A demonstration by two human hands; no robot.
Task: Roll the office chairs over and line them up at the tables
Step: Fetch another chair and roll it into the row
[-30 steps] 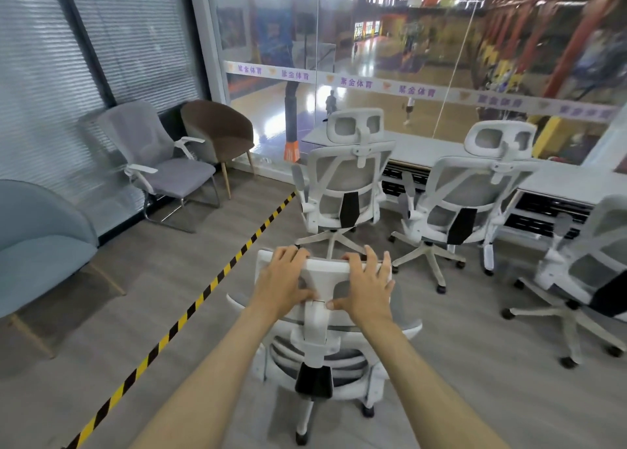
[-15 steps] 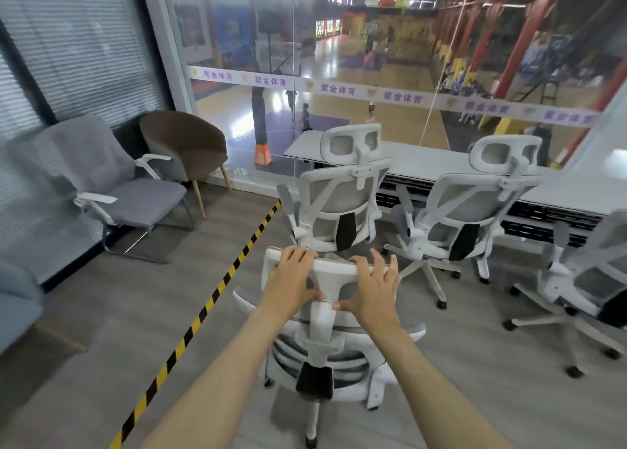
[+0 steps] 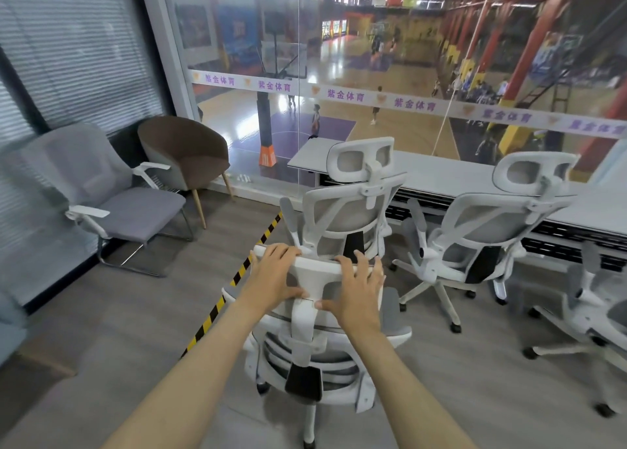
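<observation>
A white mesh office chair point(image 3: 305, 343) stands right in front of me, its back toward me. My left hand point(image 3: 276, 277) and my right hand point(image 3: 358, 290) both grip its headrest from behind. Just beyond it, a second white office chair point(image 3: 349, 207) faces the long white table point(image 3: 437, 173) under the glass wall. A third one point(image 3: 492, 234) sits at the table to its right. A fourth chair point(image 3: 600, 316) is partly cut off at the right edge, turned away from the table.
A grey armchair on a metal frame point(image 3: 112, 197) and a brown tub chair point(image 3: 186, 153) stand along the left wall. A blue chair point(image 3: 10, 326) pokes in at the far left. Yellow-black tape point(image 3: 220, 306) runs diagonally across the grey floor.
The chair in my hands has rolled forward, closer to the chair at the table. The view has shifted left to right, so the left-wall chairs slid further left.
</observation>
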